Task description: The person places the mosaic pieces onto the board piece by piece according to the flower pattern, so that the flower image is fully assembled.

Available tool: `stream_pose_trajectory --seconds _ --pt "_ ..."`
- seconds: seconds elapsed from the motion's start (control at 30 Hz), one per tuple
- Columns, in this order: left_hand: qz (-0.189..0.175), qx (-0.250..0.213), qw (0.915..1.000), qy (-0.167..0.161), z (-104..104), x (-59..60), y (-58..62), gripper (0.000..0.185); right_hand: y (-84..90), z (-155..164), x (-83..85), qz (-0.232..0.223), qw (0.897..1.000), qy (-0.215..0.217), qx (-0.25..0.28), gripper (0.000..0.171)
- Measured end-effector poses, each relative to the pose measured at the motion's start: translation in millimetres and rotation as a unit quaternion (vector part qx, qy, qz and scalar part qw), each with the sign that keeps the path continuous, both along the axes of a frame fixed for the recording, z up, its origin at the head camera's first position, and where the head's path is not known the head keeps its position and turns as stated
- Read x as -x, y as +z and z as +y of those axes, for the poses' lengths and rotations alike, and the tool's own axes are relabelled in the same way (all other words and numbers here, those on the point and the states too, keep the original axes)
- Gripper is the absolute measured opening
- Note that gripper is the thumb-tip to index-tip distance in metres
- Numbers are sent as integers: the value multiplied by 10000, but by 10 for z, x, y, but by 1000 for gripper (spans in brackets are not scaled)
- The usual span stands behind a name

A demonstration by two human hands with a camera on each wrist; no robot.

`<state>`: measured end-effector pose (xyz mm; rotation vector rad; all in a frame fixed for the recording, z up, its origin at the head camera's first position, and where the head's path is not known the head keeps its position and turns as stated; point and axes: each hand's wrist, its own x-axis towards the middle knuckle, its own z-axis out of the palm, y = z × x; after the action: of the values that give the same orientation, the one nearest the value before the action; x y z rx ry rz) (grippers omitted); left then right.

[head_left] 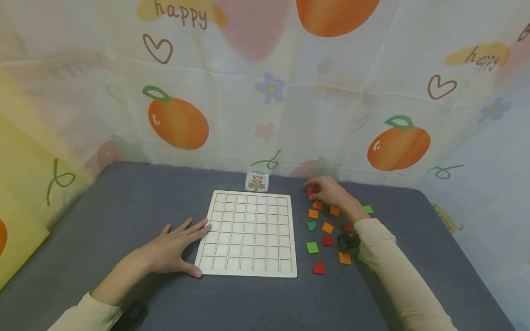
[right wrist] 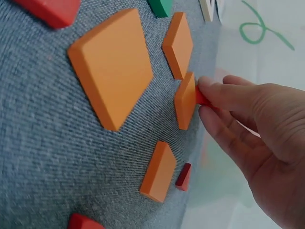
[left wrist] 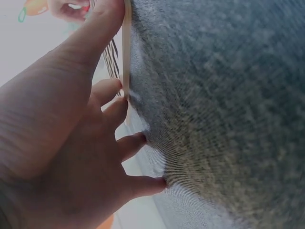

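Note:
A pale wooden grid board [head_left: 246,274] with square cells lies on the grey cloth. My left hand [head_left: 171,250] is spread along its left side, the thumb at the near left corner and fingertips on the left rim; the left wrist view shows the board's edge [left wrist: 127,52] beside the thumb. At the far end of the scattered pieces, my right hand [head_left: 329,191] pinches a red tile [right wrist: 202,97] between thumb and fingers, which partly hide it. Right beside those fingertips lies an orange square tile [right wrist: 186,101].
Several flat pieces lie right of the board, among them a light green square [head_left: 312,248], a red quarter-round [head_left: 319,268] and a dark green one [head_left: 311,225]. A small pattern card [head_left: 256,182] lies behind the board. A printed curtain [head_left: 232,115] hangs behind the table.

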<state>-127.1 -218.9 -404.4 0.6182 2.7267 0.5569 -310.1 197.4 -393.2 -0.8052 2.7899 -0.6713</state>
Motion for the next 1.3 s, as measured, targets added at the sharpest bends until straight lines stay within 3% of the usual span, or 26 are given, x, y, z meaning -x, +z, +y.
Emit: stream_pose_trajectory --seconds 0.67,1.3 --pt "-135 -353 9993 -5 9 -14 -4 112 20 9 -52 658 9978 32 -13 34" --pt "-128 -426 9990 14 5 -21 3 111 102 -271 -219 757 9946 383 596 32"
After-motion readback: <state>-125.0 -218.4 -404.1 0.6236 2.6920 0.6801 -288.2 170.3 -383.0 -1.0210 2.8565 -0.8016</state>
